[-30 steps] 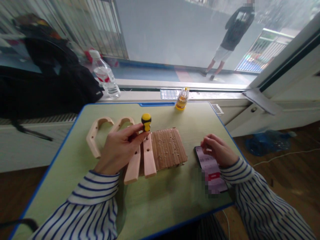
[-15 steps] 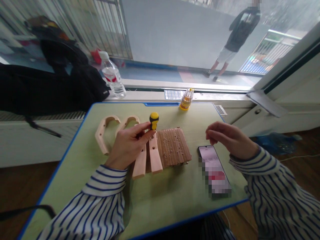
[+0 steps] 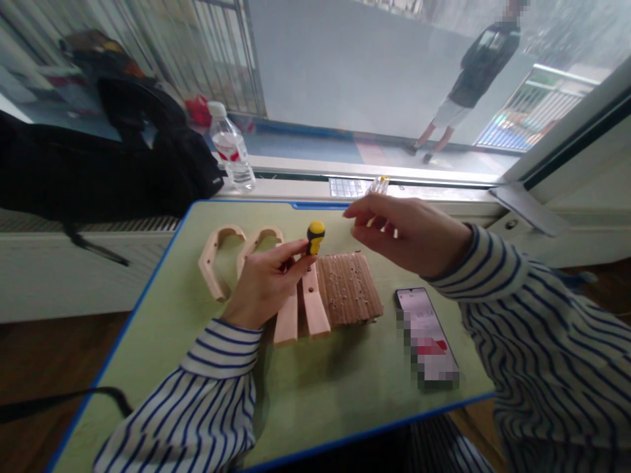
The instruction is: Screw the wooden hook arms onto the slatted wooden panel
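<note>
A big black cloth bag is on the far left, by the window. Next, on a light green table top with a blue edge, is a bent, pale wooden piece with small dark holes. Behind it, a clear plastic bottle with a white cap stands near the glass. A second bent, pale wooden piece is partly hidden by the left hand. That hand's thumb and pointing finger pinch a short yellow and black screwdriver, handle up; its tip is hidden. Under it, two flat, pale wooden sticks lie on the left part of a brown, striped, squarish slab. The right hand is up in the air, fingers loosely bent, thumb a little apart. It covers most of a small clear bottle with a yellow top. Lower down lies a black-edged phone. Outside stands a person in a dark top.
</note>
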Demonstrator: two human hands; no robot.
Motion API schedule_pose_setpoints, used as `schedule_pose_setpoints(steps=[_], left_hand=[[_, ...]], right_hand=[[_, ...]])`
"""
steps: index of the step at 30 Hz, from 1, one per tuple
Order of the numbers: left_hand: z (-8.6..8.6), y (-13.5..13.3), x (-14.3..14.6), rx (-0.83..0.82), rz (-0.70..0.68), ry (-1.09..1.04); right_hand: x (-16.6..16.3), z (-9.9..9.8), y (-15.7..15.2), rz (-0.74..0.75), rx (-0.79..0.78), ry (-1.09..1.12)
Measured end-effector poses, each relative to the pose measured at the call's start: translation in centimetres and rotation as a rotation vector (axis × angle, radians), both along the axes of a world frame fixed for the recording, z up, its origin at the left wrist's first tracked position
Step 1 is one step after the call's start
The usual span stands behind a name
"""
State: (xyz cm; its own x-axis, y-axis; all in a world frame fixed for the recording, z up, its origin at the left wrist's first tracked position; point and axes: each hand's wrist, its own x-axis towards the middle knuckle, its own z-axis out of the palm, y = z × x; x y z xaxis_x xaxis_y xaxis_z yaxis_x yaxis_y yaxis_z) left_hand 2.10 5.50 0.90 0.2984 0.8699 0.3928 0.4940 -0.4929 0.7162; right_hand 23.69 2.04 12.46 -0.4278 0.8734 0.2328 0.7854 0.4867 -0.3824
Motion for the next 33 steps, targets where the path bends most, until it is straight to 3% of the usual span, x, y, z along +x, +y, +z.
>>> schedule_pose_setpoints(steps=[8,18,33], left_hand=[[0.0,0.1,-0.1,0.028,-0.04,-0.009],[-0.3,0.1,-0.3,-0.018,-0.068,-0.071],[0.0,0.3,-0.5,-0.007,-0.124,-0.042]], right_hand=[[-3.9,0.8,2.1,0.139,0.072,-0.278],[-4.9,0.6,3.5,0.188,0.014,-0.423],[-4.5,-1.5,3.6,0.136,0.091,-0.272]])
